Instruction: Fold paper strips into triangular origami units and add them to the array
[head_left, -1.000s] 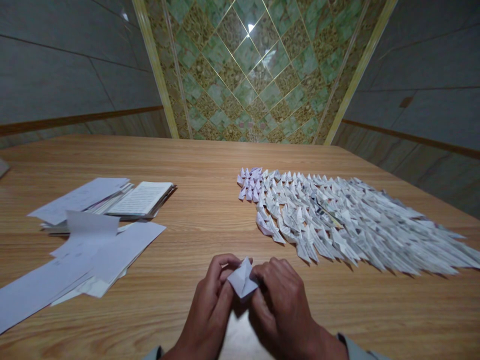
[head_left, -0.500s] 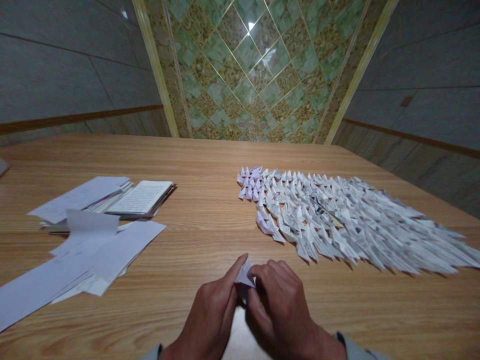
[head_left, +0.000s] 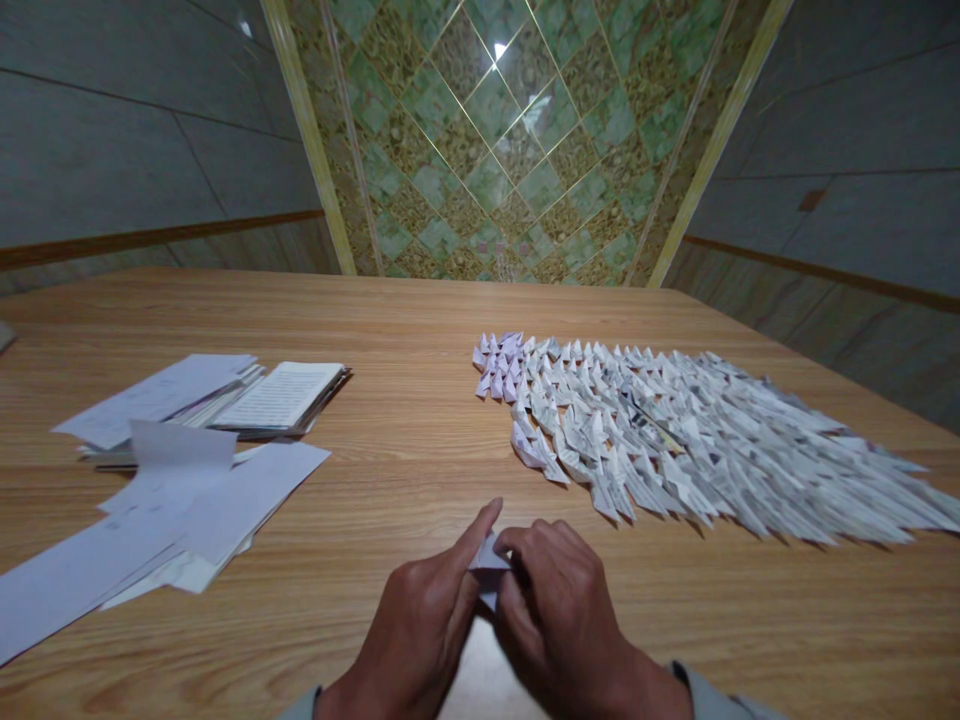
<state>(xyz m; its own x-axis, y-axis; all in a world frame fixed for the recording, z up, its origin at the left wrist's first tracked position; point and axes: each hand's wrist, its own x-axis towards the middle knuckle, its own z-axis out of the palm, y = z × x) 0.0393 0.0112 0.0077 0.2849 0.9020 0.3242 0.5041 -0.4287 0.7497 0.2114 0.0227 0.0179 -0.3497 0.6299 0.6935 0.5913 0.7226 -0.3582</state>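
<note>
- Since a second ago, the small folded white paper piece (head_left: 489, 560) is pressed flatter, nearly hidden.
- Left hand (head_left: 420, 630) pins it with a straight finger, and right hand (head_left: 559, 615) pinches its edge just above the wooden worktop (head_left: 405, 420).
- Uneven pressure could skew the crease.
- A stray wrist could scatter the rows of folded white paper shapes (head_left: 675, 440) nearby.

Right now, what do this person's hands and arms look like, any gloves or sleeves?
The left hand and right hand are bare: no gloves, no ring or watch showing. At the bottom edge a plain pale grey-green left sleeve cuff and right sleeve cuff peek in. The rest of the arms is out of view.
</note>
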